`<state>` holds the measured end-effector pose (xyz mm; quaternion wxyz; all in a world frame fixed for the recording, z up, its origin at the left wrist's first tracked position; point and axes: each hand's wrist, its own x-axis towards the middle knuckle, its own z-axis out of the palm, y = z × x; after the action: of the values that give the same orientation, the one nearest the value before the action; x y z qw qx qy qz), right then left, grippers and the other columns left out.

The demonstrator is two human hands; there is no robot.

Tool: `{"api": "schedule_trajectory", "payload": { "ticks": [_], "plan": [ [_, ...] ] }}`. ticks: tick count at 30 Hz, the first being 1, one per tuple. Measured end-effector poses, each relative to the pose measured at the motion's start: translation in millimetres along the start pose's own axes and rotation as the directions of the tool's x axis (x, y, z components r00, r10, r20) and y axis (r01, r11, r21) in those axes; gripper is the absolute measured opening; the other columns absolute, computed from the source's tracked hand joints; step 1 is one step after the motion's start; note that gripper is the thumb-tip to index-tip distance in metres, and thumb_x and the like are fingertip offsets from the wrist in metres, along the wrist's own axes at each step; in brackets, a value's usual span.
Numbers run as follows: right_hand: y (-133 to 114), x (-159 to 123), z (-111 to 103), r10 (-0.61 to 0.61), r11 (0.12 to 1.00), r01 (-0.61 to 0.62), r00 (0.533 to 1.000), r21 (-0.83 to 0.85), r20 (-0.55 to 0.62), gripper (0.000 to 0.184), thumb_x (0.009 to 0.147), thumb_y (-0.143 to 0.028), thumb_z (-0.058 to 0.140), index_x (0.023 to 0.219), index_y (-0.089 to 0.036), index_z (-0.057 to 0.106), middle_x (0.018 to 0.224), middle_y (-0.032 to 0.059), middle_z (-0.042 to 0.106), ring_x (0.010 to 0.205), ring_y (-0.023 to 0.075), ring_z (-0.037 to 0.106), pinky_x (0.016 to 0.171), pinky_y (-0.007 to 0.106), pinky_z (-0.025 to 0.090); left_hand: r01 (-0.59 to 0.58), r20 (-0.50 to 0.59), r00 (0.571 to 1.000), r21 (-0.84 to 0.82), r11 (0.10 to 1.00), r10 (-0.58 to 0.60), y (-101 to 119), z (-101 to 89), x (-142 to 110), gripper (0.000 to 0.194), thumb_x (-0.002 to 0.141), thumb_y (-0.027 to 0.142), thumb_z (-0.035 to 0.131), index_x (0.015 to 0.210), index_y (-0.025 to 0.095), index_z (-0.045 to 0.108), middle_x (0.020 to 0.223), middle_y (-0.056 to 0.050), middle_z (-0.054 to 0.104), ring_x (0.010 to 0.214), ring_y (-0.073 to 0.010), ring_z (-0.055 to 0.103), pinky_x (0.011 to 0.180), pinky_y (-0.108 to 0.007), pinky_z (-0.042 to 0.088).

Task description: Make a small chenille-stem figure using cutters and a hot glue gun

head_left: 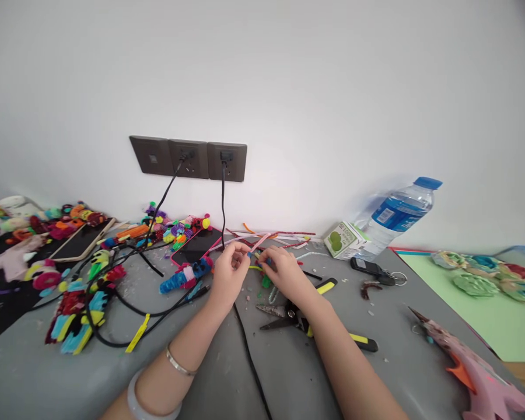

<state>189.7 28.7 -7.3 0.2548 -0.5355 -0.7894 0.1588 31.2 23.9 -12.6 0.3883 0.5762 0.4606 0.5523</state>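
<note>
Above the middle of the grey table, my left hand (231,273) is closed in a pinch on a pale pink pipe cleaner (261,240), which slants up to the right from the fingertips. My right hand (284,271) is close beside it, thumb and fingers drawn together. Whatever lies between those fingers is too small or hidden to name. Small bits of green and yellow (266,281) show just under the hands. Below my right hand lie pliers (284,317) with yellow and black handles, their jaws apart, partly covered by my right forearm.
Pipe-cleaner figures (76,315) and black cables (157,312) crowd the left, with phones (196,246) behind. At right are a tilted water bottle (398,213), a small green-white box (343,240), keys (378,271) and a pink glue gun (472,361). Loose pipe cleaners (289,234) lie along the wall.
</note>
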Motion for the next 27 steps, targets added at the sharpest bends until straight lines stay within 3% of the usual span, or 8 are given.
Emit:
{"api": "schedule_trajectory", "payload": {
  "ticks": [9, 13, 16, 21, 27],
  "plan": [
    [-4, 1, 5, 0.031, 0.999, -0.033, 0.998, 0.038, 0.050, 0.013, 0.078, -0.009, 0.053, 0.072, -0.019, 0.056, 0.075, 0.0012, 0.061, 0.072, 0.0170, 0.053, 0.069, 0.029, 0.032, -0.031, 0.025, 0.999, 0.060, 0.998, 0.029, -2, -0.4, 0, 0.014, 0.079, 0.013, 0.053, 0.087, 0.018, 0.063, 0.088, -0.004, 0.064, 0.076, -0.0146, 0.058, 0.062, -0.022, 0.044],
    [0, 1, -14, 0.025, 0.960, -0.018, 0.999, 0.279, -0.020, 0.009, 0.083, -0.015, 0.050, 0.081, -0.020, 0.058, 0.082, 0.0020, 0.065, 0.075, 0.0174, 0.056, 0.070, 0.029, 0.038, -0.041, 0.023, 0.999, 0.073, 0.996, 0.039, -3, -1.6, 1, 0.015, 0.079, 0.015, 0.052, 0.087, 0.018, 0.064, 0.089, -0.004, 0.065, 0.076, -0.0147, 0.058, 0.063, -0.022, 0.044],
    [8, -1, -34, 0.057, 0.921, -0.057, 0.998, 0.385, 0.012, 0.014, 0.086, -0.022, 0.050, 0.087, -0.019, 0.064, 0.084, 0.0034, 0.068, 0.078, 0.0191, 0.059, 0.068, 0.029, 0.041, -0.027, 0.018, 1.000, 0.111, 0.993, 0.025, -3, -1.6, 1, 0.014, 0.077, 0.014, 0.053, 0.082, 0.017, 0.066, 0.084, -0.003, 0.062, 0.069, -0.0138, 0.055, 0.060, -0.023, 0.042],
    [14, -6, -55, 0.016, 0.887, -0.018, 1.000, 0.462, 0.007, 0.020, 0.087, -0.025, 0.051, 0.092, -0.020, 0.070, 0.095, 0.0052, 0.070, 0.091, 0.0210, 0.061, 0.077, 0.032, 0.044, -0.076, 0.153, 0.987, 0.198, 0.977, 0.046, 5, 1.6, -3, 0.012, 0.076, 0.015, 0.055, 0.075, 0.018, 0.067, 0.076, -0.002, 0.058, 0.061, -0.0124, 0.048, 0.055, -0.023, 0.036],
    [6, -6, -50, -0.081, 0.842, 0.032, 0.994, 0.538, 0.068, 0.017, 0.088, -0.027, 0.054, 0.093, -0.022, 0.071, 0.093, 0.0041, 0.070, 0.088, 0.0205, 0.062, 0.077, 0.033, 0.045, -0.033, 0.284, 0.959, 0.113, 0.993, 0.000, 7, 3.3, -5, 0.016, 0.084, 0.028, 0.056, 0.080, 0.018, 0.067, 0.070, -0.001, 0.054, 0.059, -0.0124, 0.046, 0.055, -0.024, 0.034]
  ]
}}
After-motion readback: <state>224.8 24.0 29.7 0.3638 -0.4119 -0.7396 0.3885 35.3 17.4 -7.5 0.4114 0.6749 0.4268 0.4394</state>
